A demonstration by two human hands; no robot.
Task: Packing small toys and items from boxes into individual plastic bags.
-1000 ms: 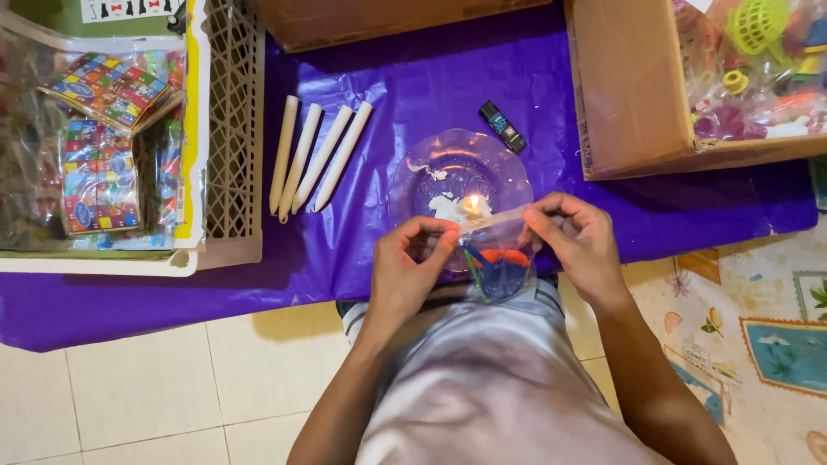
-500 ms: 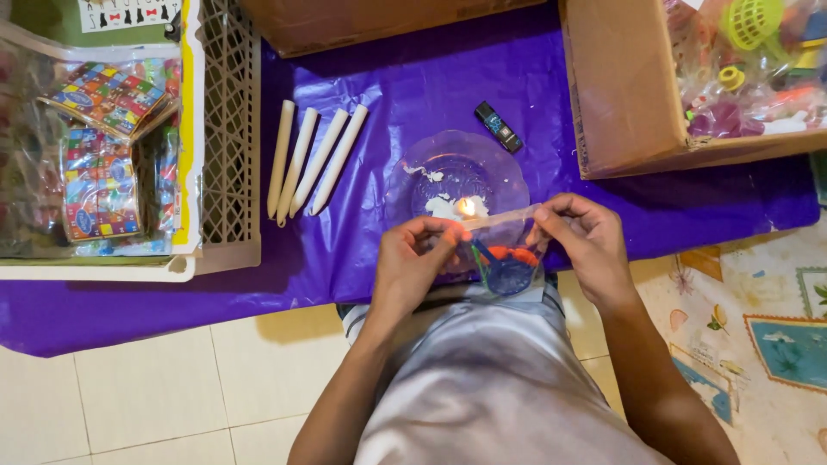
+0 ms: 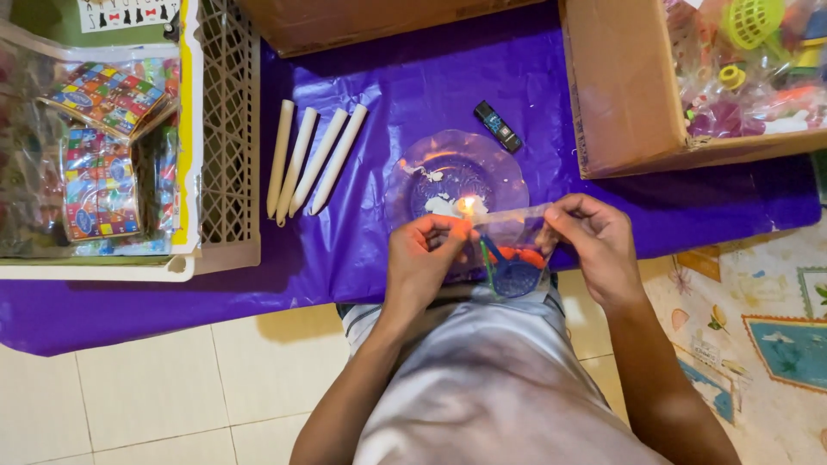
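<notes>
My left hand [image 3: 422, 258] and my right hand [image 3: 594, 237] pinch the two top corners of a small clear plastic bag [image 3: 512, 250] that holds blue and orange toy pieces. The bag's top edge is stretched level next to a small candle flame [image 3: 466, 205]. The flame burns on a clear glass plate [image 3: 431, 176] with white wax on it, lying on a purple plastic sheet [image 3: 413, 77]. Both hands hover just in front of the plate, over the sheet's near edge.
Several white candles [image 3: 312, 159] lie left of the plate; a small dark lighter [image 3: 498, 127] lies behind it. A beige crate [image 3: 226, 172] with packaged colourful games stands at left, a cardboard box [image 3: 616, 95] of bagged toys at right. Tiled floor and a patterned mat lie below.
Both hands and the bag have shifted slightly to the right along the flame; the left hand's fingers now sit closer to the flame.
</notes>
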